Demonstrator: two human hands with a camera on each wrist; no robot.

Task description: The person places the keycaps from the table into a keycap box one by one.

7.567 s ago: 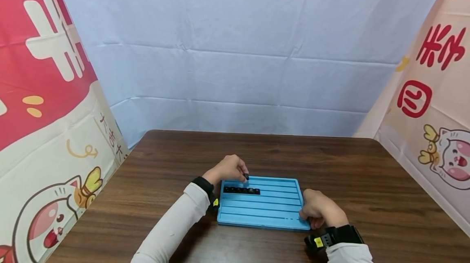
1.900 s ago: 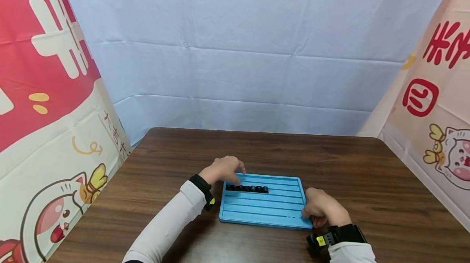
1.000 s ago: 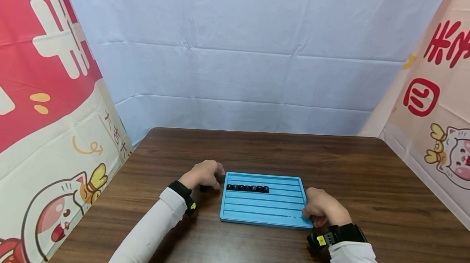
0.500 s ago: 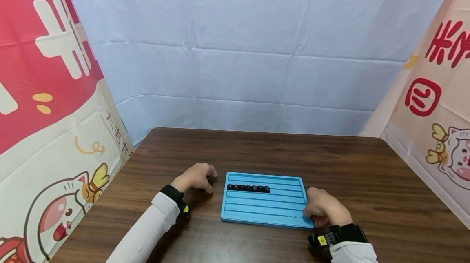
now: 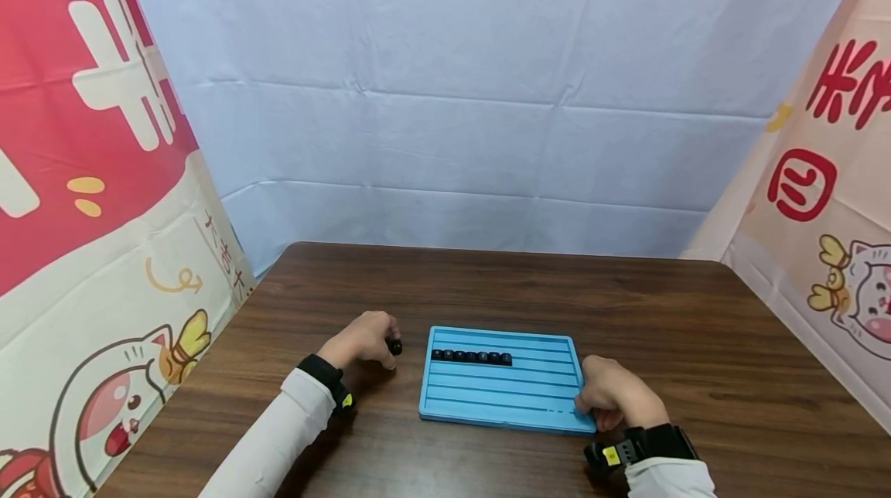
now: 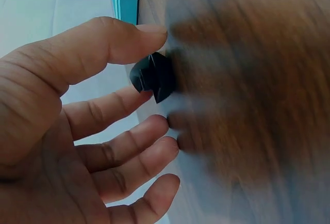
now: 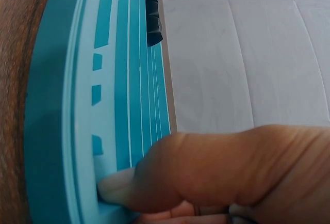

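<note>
My left hand (image 5: 362, 339) is over the table just left of the blue tray. It pinches a small black keycap (image 6: 153, 77) between thumb and index finger, and the other fingers are spread and bent. The keycap is tipped, its hollow side partly showing in the left wrist view. On the blue grooved tray (image 5: 480, 404), a row of several black keycaps (image 5: 471, 357) fills the left part of one upper groove. My right hand (image 5: 619, 393) grips the tray's near right corner, its thumb (image 7: 117, 187) on the rim and the other fingers mostly hidden below.
The tray lies flat on a dark wooden table (image 5: 529, 289). A pale cloth (image 5: 445, 96) hangs behind, with printed banners (image 5: 835, 250) on both sides. Black camera bands (image 5: 654, 444) are on both wrists.
The row of keycaps has grown by one since the oldest frame. My left hand has moved off the tray to the left and now has a keycap. The right hand keeps its grip.
</note>
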